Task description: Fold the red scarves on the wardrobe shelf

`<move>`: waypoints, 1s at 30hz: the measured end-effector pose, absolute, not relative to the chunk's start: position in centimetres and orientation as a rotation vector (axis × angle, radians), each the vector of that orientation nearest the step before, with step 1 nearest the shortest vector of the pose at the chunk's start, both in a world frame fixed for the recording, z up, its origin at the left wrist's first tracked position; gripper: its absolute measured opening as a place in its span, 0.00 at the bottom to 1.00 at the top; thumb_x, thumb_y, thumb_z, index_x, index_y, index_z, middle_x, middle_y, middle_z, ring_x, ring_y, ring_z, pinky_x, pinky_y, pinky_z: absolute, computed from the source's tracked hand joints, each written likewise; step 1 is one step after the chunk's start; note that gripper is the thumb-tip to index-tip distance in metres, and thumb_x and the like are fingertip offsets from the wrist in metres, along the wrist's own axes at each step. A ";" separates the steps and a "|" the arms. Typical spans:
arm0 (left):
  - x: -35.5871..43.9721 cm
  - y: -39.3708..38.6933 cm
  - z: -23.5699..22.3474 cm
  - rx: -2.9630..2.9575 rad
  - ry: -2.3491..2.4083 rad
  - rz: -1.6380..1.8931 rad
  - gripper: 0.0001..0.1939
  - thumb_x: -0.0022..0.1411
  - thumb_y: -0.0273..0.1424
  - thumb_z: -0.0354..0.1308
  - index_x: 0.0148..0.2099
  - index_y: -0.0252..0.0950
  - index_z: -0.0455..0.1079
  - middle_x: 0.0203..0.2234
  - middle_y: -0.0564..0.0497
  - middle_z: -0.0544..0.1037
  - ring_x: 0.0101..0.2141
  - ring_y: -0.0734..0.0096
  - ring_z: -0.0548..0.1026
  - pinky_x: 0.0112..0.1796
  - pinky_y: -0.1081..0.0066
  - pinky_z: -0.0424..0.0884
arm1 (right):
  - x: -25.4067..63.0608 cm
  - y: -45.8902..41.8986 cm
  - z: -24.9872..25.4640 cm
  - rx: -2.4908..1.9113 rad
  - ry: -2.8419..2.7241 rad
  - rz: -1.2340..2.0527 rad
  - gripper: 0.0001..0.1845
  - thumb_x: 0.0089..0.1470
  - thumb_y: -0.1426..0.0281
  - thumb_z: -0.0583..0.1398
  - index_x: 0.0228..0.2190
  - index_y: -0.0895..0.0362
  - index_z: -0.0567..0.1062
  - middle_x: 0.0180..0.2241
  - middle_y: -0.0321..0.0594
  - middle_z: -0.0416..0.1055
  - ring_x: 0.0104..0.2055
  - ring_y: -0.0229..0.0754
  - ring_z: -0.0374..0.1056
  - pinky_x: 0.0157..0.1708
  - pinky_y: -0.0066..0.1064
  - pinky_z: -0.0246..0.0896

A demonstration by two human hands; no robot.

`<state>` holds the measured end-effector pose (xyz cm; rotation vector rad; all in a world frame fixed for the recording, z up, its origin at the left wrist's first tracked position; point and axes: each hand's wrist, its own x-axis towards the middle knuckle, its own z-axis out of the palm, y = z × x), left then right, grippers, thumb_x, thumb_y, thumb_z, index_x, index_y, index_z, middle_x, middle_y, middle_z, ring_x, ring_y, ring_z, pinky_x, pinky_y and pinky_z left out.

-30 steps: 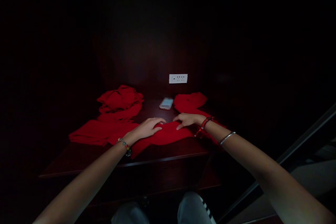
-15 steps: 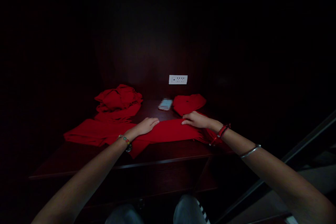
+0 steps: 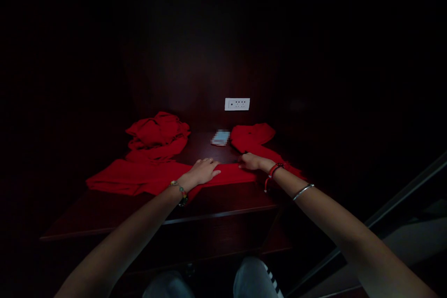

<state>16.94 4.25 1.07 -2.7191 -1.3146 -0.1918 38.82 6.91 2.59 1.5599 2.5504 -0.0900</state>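
Two bare hands work a band of red cloth (image 3: pixel 232 174) laid along the front of a dark wooden worktop (image 3: pixel 216 200). The left hand (image 3: pixel 203 172) rests palm-down on the fabric, its thumb spread from the fingers, a beaded bracelet (image 3: pixel 182 193) at the wrist. The right hand (image 3: pixel 251 162) meets the cloth's far edge with fingers curled — whether they pinch it, the shadow makes it impossible to tell. A red cord bracelet (image 3: pixel 273 170) and a silver bangle (image 3: pixel 303 191) circle that arm. A folded red stack (image 3: pixel 118 179) lies at the worktop's left front, a crumpled red heap (image 3: pixel 159 131) behind it, and more red fabric (image 3: pixel 253 134) at right rear. Between the rear piles sits a pixelated pale object (image 3: pixel 220 138) — below a white wall socket (image 3: pixel 237 104).
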 end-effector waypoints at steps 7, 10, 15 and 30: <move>15.8 7.0 1.9 -3.077 -1.435 -0.043 0.14 0.56 0.38 0.49 0.38 0.33 0.68 0.36 0.47 0.72 0.36 0.68 0.68 0.37 0.73 0.61 | 42.2 5.9 4.9 1.385 2.627 -0.584 0.11 0.48 0.66 0.56 0.31 0.62 0.71 0.30 0.39 0.70 0.29 0.36 0.63 0.27 0.24 0.56; 15.3 7.4 2.9 -3.223 -1.282 -0.103 0.15 0.55 0.40 0.49 0.33 0.33 0.67 0.34 0.49 0.71 0.35 0.69 0.67 0.37 0.75 0.60 | 43.4 4.9 5.8 1.345 2.763 -0.834 0.16 0.46 0.60 0.56 0.27 0.62 0.69 0.26 0.37 0.67 0.27 0.35 0.60 0.27 0.26 0.54; 16.9 8.2 4.6 -3.415 -1.220 -0.253 0.17 0.55 0.43 0.46 0.33 0.33 0.64 0.30 0.53 0.70 0.32 0.72 0.66 0.33 0.77 0.60 | 46.3 3.4 8.3 1.523 2.871 -1.007 0.21 0.45 0.55 0.55 0.27 0.62 0.69 0.26 0.36 0.67 0.28 0.36 0.60 0.30 0.28 0.55; 23.4 7.8 2.1 -2.742 -1.405 -0.173 0.22 0.58 0.36 0.50 0.55 0.38 0.56 0.48 0.40 0.64 0.49 0.54 0.62 0.45 0.54 0.57 | 46.2 8.2 4.2 2.215 2.140 0.157 0.15 0.48 0.70 0.56 0.40 0.60 0.72 0.42 0.54 0.68 0.43 0.52 0.64 0.39 0.43 0.58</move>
